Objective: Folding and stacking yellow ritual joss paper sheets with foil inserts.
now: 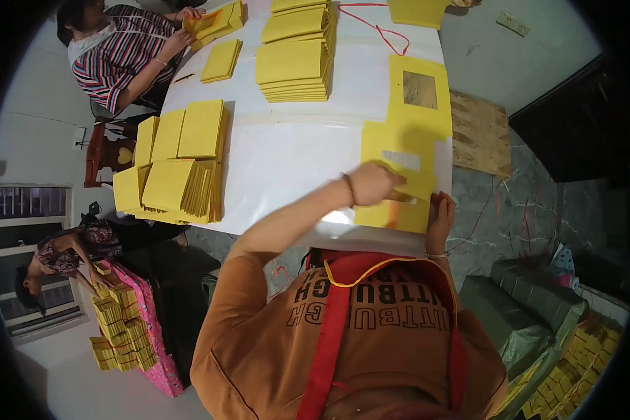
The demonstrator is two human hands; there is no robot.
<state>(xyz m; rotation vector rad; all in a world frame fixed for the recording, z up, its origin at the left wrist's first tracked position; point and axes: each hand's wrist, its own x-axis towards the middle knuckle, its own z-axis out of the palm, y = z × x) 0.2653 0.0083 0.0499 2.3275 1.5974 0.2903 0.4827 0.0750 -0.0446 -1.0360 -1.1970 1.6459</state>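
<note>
In front of me, at the right end of the table, yellow paper sheets (pixel 385 218) lie overlapped, with pale rectangular patches on them. My left hand (pixel 372 185) reaches across from the left and rests over these sheets. Its fingers point right and are blurred, so I cannot tell whether they grip anything. A small orange patch shows on the paper beneath it. My right hand (pixel 439 211) is at the right edge of the sheets by the table's corner, its fingers stretched upward along that edge. Farther up lies a yellow piece with a grey-brown rectangle (pixel 420 91).
Yellow folded-paper stacks stand at left (pixel 201 129) and far middle (pixel 292 64) of the white table (pixel 280 161). A red cord (pixel 383 31) lies at the far side. A person in stripes (pixel 129 59) handles yellow paper; another person (pixel 77 248) bends over bundles. Green sofa (pixel 518 308) at right.
</note>
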